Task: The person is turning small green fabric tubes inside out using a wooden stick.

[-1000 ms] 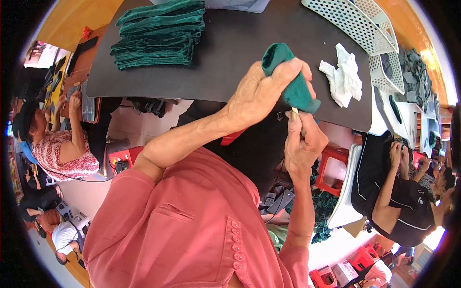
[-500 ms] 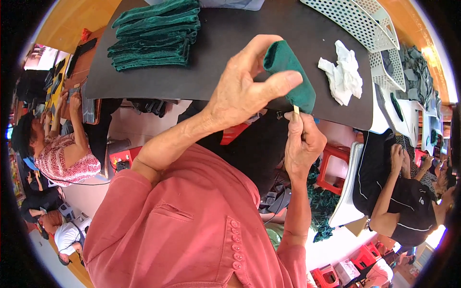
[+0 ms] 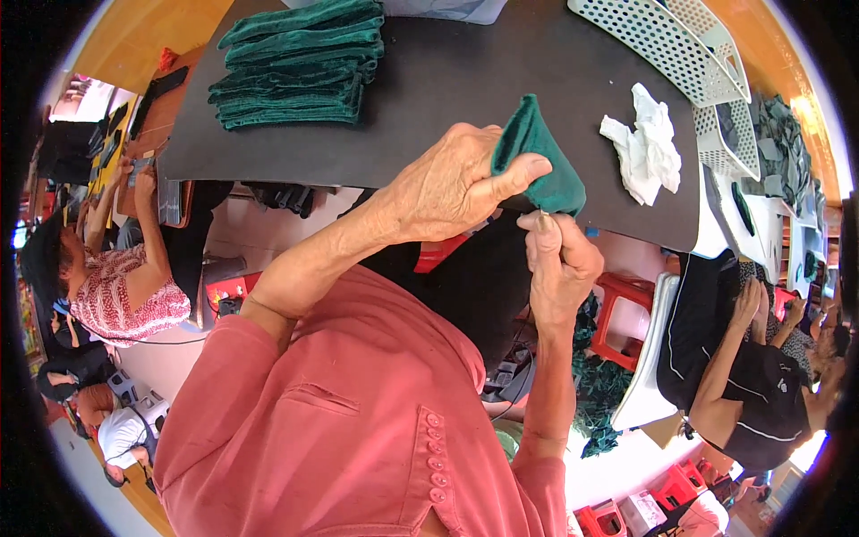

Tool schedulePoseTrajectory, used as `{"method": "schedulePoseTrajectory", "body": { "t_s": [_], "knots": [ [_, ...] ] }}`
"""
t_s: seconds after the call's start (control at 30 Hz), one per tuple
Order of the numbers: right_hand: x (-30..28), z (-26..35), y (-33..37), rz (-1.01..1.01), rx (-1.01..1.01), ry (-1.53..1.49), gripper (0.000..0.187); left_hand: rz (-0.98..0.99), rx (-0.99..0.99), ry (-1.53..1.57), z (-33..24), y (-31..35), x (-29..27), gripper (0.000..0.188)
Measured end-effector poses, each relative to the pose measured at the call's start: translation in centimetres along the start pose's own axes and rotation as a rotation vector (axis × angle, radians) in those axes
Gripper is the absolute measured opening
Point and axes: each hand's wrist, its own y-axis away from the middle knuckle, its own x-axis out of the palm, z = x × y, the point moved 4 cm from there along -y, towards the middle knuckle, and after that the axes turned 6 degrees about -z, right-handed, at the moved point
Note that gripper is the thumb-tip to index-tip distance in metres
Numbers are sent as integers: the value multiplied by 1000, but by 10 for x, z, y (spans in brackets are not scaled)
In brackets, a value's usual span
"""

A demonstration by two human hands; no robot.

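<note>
Gripping green cloth piece (image 3: 537, 161) w/ left hand (image 3: 452, 188), fingers closed on it; right hand (image 3: 559, 259) pinching its lower edge. Finished-looking stack (image 3: 300, 63) waiting on tabletop (image 3: 465, 80); this pc prob. mid-work.

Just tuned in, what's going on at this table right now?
A person in a pink shirt holds a small green cloth piece in the left hand, above the near edge of a black table. The right hand pinches at its lower edge. A stack of green cloths and a crumpled white rag lie on the table.
</note>
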Motion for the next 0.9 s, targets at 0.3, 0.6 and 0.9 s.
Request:
{"method": "schedulePoseTrajectory", "body": {
  "t_s": [0.3, 0.6, 0.9],
  "knots": [
    [-6, 3, 0, -198, -463, 392, 16, 149, -546, 216, 9, 5, 4, 56],
    [-6, -15, 0, 28, 45, -90, 15, 177, -531, 216, -3, 2, 8, 52],
    [-3, -21, 8, 161, 229, -279, 30, -113, -331, 672, 17, 0, -1, 53]
  ]
}}
